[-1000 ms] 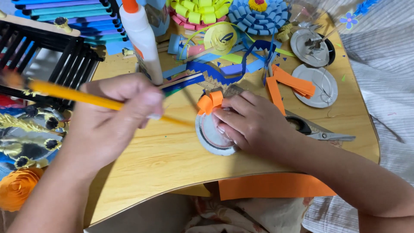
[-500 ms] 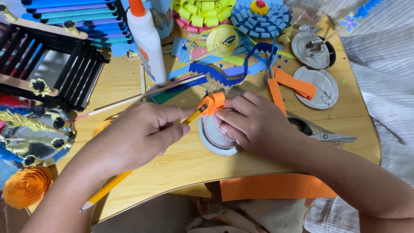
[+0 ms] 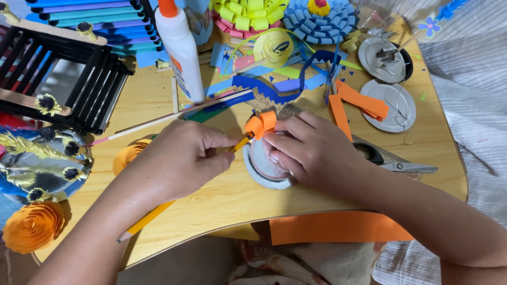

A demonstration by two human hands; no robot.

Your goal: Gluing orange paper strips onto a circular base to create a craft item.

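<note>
Mid-table, left hand (image 3: 179, 161) gripping yellow pencil (image 3: 158, 211), tip at orange paper strip (image 3: 261, 124) pinched by right hand (image 3: 311, 150) at twelve o'clock of round white lid (image 3: 264, 166); curling step seemingly underway; next needing steady rolling.

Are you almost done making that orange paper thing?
Done: an orange rolled paper flower lies at the table's edge. In hand: the left hand works a yellow pencil against a folded orange paper strip, which the right hand pins on a round silver lid. Left: uncut orange strips wait.
</note>
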